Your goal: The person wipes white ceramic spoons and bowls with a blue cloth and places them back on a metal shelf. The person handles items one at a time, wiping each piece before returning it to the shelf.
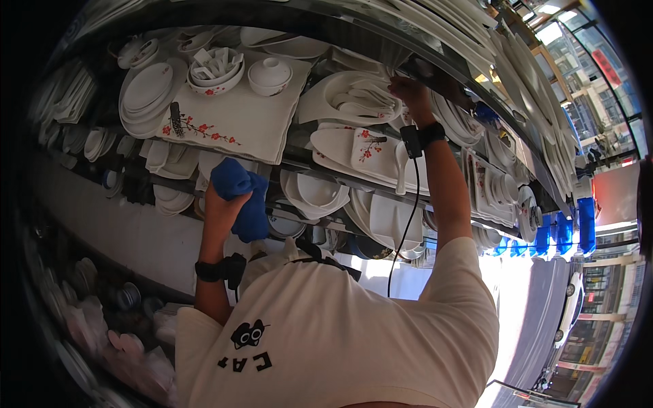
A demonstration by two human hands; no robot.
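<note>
My left hand grips a bunched blue cloth, part of which hangs down by the front edge of a shelf. Close beyond it lies a large white rectangular plate with a red blossom design. My right hand reaches into the shelf, beside a white oval dish holding several white spoons. Its fingers are bent near a dark shelf edge, and whether they hold something is hidden. Below that hand lie a small square blossom-patterned plate and a white spoon.
On the rectangular plate stand a bowl of small white pieces and a lidded bowl. Stacked plates sit to the left. An upper shelf edge overhangs. Bowls fill a lower shelf. A black cable hangs from my right wrist.
</note>
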